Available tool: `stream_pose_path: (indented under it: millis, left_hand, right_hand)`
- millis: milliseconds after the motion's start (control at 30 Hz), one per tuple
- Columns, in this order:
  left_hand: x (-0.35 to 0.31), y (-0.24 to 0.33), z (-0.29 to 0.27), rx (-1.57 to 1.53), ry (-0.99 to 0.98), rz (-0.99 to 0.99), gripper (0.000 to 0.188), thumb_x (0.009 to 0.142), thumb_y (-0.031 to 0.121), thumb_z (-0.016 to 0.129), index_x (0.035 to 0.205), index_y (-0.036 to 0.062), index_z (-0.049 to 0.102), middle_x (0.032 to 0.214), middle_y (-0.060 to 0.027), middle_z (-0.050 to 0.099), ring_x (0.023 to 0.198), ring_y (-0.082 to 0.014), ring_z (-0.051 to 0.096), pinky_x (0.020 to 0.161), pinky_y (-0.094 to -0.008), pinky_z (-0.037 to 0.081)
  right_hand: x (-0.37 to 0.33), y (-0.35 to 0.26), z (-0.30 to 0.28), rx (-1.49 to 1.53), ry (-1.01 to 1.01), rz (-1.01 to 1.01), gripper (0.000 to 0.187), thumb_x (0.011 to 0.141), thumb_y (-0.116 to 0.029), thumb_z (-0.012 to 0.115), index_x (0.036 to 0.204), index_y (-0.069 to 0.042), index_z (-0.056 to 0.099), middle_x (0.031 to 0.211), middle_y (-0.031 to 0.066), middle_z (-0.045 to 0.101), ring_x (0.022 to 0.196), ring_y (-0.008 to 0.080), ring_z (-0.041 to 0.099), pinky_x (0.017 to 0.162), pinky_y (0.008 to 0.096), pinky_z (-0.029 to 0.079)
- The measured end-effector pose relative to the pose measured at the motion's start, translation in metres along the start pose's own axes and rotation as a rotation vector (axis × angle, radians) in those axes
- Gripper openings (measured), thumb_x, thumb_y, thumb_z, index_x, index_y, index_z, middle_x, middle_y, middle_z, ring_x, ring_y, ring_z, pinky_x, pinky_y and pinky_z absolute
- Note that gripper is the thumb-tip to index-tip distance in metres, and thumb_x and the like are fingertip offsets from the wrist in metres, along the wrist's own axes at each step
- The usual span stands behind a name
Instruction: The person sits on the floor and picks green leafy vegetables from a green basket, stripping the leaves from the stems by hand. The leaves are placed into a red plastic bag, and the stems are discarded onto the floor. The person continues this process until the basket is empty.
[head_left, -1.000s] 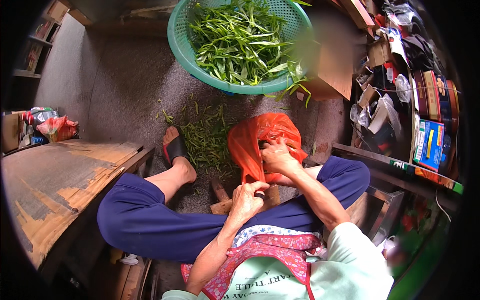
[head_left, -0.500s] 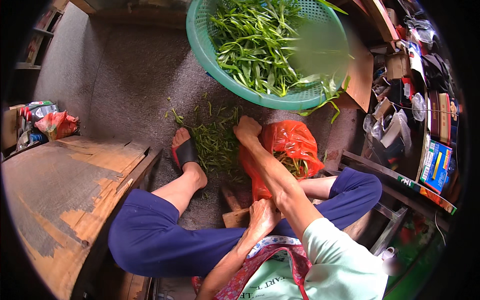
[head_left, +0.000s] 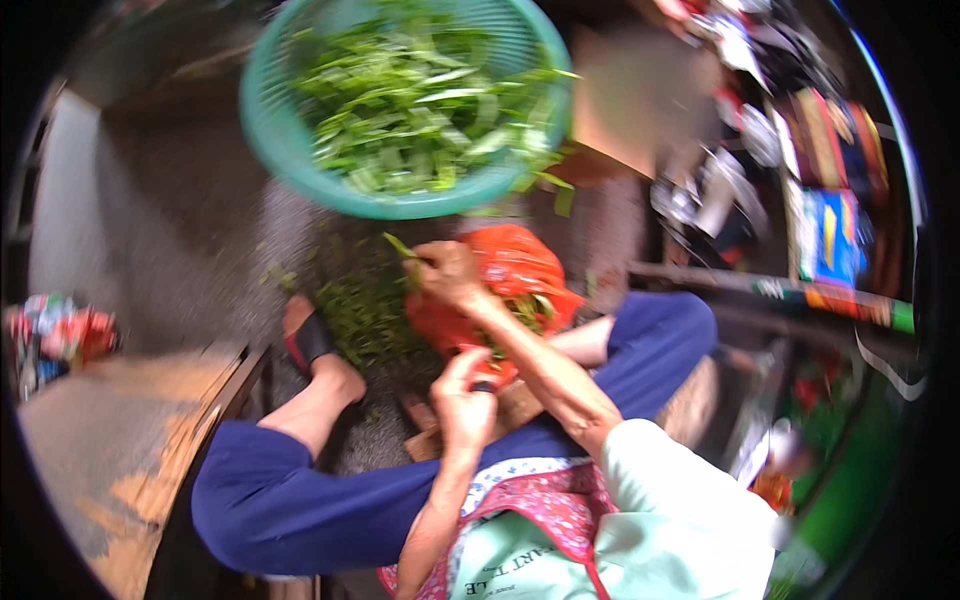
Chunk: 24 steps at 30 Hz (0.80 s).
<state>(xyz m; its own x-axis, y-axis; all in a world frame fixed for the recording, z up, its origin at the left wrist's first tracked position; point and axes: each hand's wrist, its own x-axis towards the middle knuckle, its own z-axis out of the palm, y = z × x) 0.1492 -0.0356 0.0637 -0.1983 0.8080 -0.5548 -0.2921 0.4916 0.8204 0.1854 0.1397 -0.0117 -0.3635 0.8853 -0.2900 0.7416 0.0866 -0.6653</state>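
My right hand (head_left: 446, 272) is closed by the left side of a red plastic bag (head_left: 513, 262), and a green leafy stem (head_left: 399, 246) sticks out of its fingers. Nearer to me, my left hand (head_left: 464, 408) is pinched shut below the bag's mouth. A small dark piece (head_left: 483, 386) shows at its fingers; blur hides what it is. Stems and leaves lie inside the bag. On the floor to its left spreads a pile of green leaf scraps (head_left: 365, 315). Beyond both hands stands a green plastic basket (head_left: 262, 135) heaped with long leafy greens (head_left: 420, 110).
My legs frame the bag, with a sandalled foot (head_left: 312, 338) beside the scraps. A worn wooden board (head_left: 110, 450) lies at the left. Boxes, plastic bags and a blue packet (head_left: 830, 238) crowd the right side behind a dark rail (head_left: 720, 280). A wooden piece (head_left: 515, 408) sits below the bag.
The whole view has swung, shifting everything leftward. My right hand has turned, and a leafy stem now shows in it. My left hand has turned upward, its fingers now pinched beside the bag.
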Motion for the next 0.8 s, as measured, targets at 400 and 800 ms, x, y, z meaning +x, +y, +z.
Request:
stream_pose_path:
  millis: [400, 800]
  left_hand:
    - [0.020, 0.033, -0.033, -0.254, 0.214, 0.183, 0.051, 0.088, -0.010, 0.053, 0.137, 0.0002, 0.046, 0.137, -0.0173, 0.053, 0.099, -0.0240, 0.065, 0.066, -0.0236, 0.056]
    - [0.085, 0.120, -0.043, -0.274, 0.254, 0.119, 0.052, 0.097, 0.038, 0.060, 0.132, 0.0015, 0.047, 0.111, -0.0116, 0.062, 0.079, -0.0188, 0.068, 0.062, -0.0291, 0.057]
  right_hand:
    - [-0.136, 0.015, -0.059, -0.202, 0.273, -0.126, 0.048, 0.082, -0.007, 0.060, 0.129, -0.003, 0.049, 0.078, 0.0167, 0.063, 0.066, 0.0326, 0.064, 0.057, 0.0436, 0.049]
    - [0.018, -0.059, -0.206, -0.390, 0.690, -0.106, 0.101, 0.071, -0.036, 0.082, 0.150, -0.004, 0.028, 0.147, 0.0321, 0.032, 0.133, 0.0427, 0.041, 0.107, 0.0439, 0.041]
